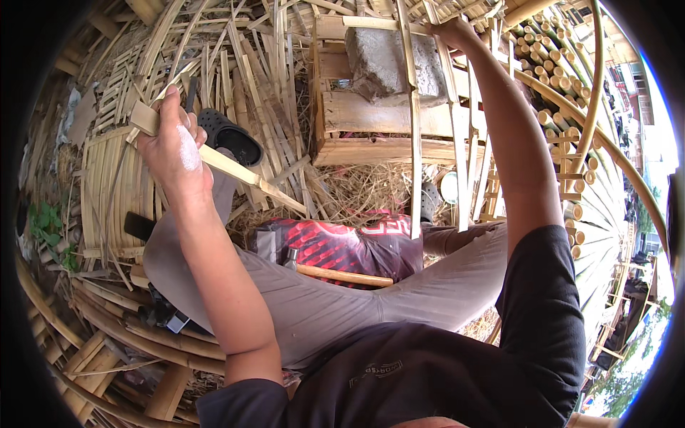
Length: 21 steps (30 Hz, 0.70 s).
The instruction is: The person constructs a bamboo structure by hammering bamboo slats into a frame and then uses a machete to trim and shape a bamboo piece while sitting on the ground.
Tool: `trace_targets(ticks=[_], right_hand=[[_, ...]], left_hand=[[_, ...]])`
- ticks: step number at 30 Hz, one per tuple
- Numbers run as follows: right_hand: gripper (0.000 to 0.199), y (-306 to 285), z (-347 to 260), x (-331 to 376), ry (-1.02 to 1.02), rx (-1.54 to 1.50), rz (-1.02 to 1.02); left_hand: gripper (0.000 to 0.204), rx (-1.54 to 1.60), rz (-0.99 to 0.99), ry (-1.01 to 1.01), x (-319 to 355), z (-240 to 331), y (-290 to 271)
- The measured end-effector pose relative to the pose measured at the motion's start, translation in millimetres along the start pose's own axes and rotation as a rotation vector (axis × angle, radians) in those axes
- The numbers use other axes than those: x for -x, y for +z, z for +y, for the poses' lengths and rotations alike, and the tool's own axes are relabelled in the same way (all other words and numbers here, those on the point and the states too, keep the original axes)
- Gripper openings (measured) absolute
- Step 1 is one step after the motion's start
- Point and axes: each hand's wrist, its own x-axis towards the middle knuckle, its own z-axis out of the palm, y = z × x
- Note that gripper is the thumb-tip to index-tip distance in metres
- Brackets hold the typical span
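My left hand (pixel 177 143), with a white smear on its back, is closed around a split bamboo slat (pixel 239 171). The slat's wide end pokes out past the thumb, and its other end slants down toward my lap. Farther off at the upper right, my right hand (pixel 457 34) has its fingers around part of a lattice of bamboo strips (pixel 412 121); the exact grip is partly hidden. A crosswise strip (pixel 371 23) meets the lattice beside that hand. Across my lap lies a hammer with a wooden handle (pixel 346 276), on a red and black cloth (pixel 335 246).
A rough concrete block (pixel 389 68) rests on a wooden crate (pixel 392 151) ahead. Loose bamboo strips (pixel 257 93) litter the ground at left, near a dark clog (pixel 232 139). Stacked bamboo poles (pixel 549 64) and a curved pole (pixel 628 167) stand at right. Straw (pixel 342 189) covers the ground.
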Motion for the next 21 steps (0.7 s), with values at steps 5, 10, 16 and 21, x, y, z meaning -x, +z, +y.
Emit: trace_targets(ticks=[5, 10, 16, 21], right_hand=[[0.064, 10.0, 8.3, -2.9, -0.104, 0.001, 0.102], [0.056, 0.3, 23.3, -2.8, -0.146, 0.027, 0.027], [0.056, -26.4, 24.4, 53.6, -0.359, 0.292, 0.498], [0.064, -69.1, 44.0, 158.4, -0.123, 0.042, 0.412]], left_hand=[[0.026, -0.021, -0.015, 0.02, -1.2, 0.4, -2.0], [0.026, -0.045, -0.013, -0.002, 1.3, -4.2, 2.8], [0.023, -0.028, -0.103, 0.048, -2.0, -1.7, -5.0], [0.019, -0.017, -0.12, 0.054, 0.6, 1.6, 0.7]])
